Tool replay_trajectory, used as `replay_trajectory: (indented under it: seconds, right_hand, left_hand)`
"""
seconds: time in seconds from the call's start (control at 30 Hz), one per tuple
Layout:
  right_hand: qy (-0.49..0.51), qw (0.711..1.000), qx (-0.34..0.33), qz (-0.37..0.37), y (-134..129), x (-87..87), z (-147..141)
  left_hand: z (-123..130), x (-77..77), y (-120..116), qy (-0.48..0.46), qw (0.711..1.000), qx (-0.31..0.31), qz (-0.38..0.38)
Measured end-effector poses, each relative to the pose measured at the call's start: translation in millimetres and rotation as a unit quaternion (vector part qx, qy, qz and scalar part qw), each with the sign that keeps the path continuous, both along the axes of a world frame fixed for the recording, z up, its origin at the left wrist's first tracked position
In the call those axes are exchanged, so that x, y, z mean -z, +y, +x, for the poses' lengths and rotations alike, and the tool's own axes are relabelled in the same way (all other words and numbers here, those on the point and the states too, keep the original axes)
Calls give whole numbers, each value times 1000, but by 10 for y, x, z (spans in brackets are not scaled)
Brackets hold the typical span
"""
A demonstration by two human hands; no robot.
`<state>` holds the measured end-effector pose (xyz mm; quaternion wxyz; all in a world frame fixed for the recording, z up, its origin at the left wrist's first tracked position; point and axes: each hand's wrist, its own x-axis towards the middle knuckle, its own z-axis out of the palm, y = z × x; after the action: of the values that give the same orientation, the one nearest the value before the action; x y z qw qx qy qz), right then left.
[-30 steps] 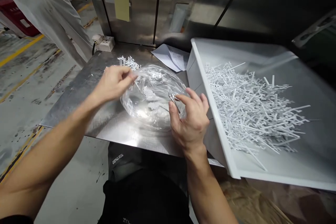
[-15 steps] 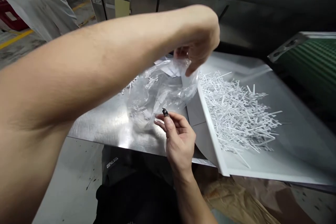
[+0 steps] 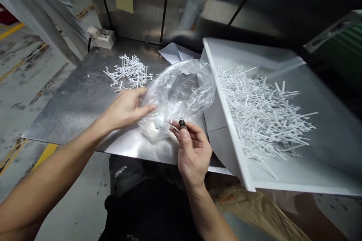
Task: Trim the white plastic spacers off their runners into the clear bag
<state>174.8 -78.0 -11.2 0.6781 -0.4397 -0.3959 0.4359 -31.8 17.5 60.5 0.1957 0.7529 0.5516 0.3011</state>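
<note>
A clear plastic bag point(image 3: 181, 94) sits on the metal table with its wide mouth up. My left hand point(image 3: 128, 107) holds the bag's left side, thumb in front and the other fingers partly hidden. In my right hand point(image 3: 195, 154), between thumb and fingers, is a small dark metal tool like nail clippers point(image 3: 182, 122), close to the bag's lower right. Left of the bag lies a loose pile of thin white plastic pieces point(image 3: 130, 70). Many more such white pieces point(image 3: 263, 113) lie heaped in a large white tray point(image 3: 226, 128) on the right.
The metal table point(image 3: 76, 101) meets a steel panel at the back. A power socket block point(image 3: 104, 38) with a plug stands at the back left corner. Folded paper point(image 3: 178, 52) lies behind the bag. A person's light trousers point(image 3: 53, 7) show at the far left.
My left hand has come down from above the tray's edge to the bag's left side. The bag's mouth now shows wide. My right hand keeps the tool in nearly the same place.
</note>
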Motion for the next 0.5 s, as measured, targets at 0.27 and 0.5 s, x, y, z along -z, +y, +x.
replay_trajectory:
  seconds: [0.27,0.5]
  right_hand:
    - [-92,995,-34,-31,-59,23,-123]
    - [-266,956,-118,-26,-159,-95,-65]
  left_hand:
    - [194,-655,111,203,956,-58,203]
    - [239,-555,10,286,936,-22,204]
